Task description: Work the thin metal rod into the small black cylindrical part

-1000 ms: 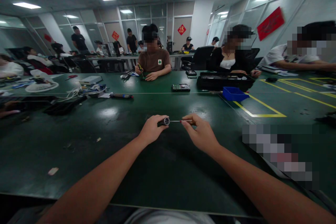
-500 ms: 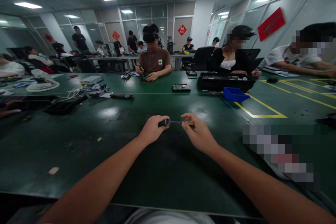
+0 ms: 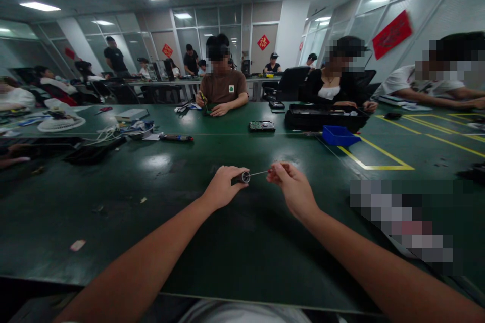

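Observation:
My left hand (image 3: 223, 186) is closed round a small dark cylinder (image 3: 245, 177) whose round, silver-rimmed end faces right. The rest of the cylinder is hidden by my fingers, so its kind cannot be told. Opposite it, my right hand (image 3: 290, 184) grips a screwdriver (image 3: 258, 173), with the handle covered by the fingers. The screwdriver's thin metal shaft points left, and its tip meets or enters the open end of the cylinder. Both hands are held above the green table, in the middle of the view.
Beyond my hands lie a circuit-board device (image 3: 261, 126), a blue bin (image 3: 340, 136) and a long black housing (image 3: 328, 117). A dark tool with a red tip (image 3: 176, 138) rests at left, near cables (image 3: 106, 133). A co-worker (image 3: 223, 83) sits opposite.
My right hand has turned and its fingers have closed over the screwdriver's handle; the shaft now slants upward to the right. The left hand with the cylinder has shifted slightly right.

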Tool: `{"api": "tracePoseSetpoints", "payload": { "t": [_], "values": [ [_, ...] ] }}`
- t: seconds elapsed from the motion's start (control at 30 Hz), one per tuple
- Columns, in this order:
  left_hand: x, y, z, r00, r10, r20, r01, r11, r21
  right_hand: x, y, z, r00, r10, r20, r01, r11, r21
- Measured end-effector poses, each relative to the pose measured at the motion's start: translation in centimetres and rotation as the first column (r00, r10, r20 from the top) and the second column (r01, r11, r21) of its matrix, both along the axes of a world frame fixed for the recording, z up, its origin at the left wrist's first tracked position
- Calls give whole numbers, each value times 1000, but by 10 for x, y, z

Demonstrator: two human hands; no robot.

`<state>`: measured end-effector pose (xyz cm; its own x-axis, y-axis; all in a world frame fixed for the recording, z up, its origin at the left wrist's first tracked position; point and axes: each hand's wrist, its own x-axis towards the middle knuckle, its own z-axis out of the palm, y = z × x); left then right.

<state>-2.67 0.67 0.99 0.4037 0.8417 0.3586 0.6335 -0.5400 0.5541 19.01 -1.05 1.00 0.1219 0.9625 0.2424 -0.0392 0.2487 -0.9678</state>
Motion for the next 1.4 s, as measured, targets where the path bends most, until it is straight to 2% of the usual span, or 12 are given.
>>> {"api": "tracePoseSetpoints", "payload": {
  "t": [0.1,0.2,0.3,0.5,0.73,0.87,0.97,1.03,1.1,1.27,1.4],
  "values": [
    [-2,1,1,1000,-9,-22,9,1000,2,6,7,-3,984,141,-108,-156,977,-147],
    [-3,2,0,999,18,-49,-20,999,-30,8,9,-4,982,72,-172,-97,984,-147],
    [-2,1,0,999,25,-47,-27,999,-40,5,7,-3,986,8,-166,-29,992,-125],
    [-1,0,0,999,41,-31,-42,999,-33,-1,0,0,999,5,-39,-7,999,-54],
    [-2,1,-2,999,10,-39,-11,1000,-15,-1,1,-1,1000,9,-20,-10,999,-50],
    [-1,1,0,997,28,-66,-31,999,-36,-1,0,1,999,21,-28,-23,998,-56],
    [-1,0,2,996,47,-80,-50,998,-42,0,-6,9,991,3,132,-1,1000,-16],
    [-1,0,2,995,48,-88,-51,998,-32,1,-12,16,929,-42,367,49,999,-10],
    [-1,-1,3,994,48,-102,-50,999,-20,1,-15,20,874,-69,481,77,997,2],
    [-2,0,3,991,40,-125,-43,999,-15,1,-15,18,871,-19,491,-25,996,83],
    [-3,0,2,992,40,-119,-43,999,-20,1,-12,16,838,15,545,-43,998,38]
  ]
}}
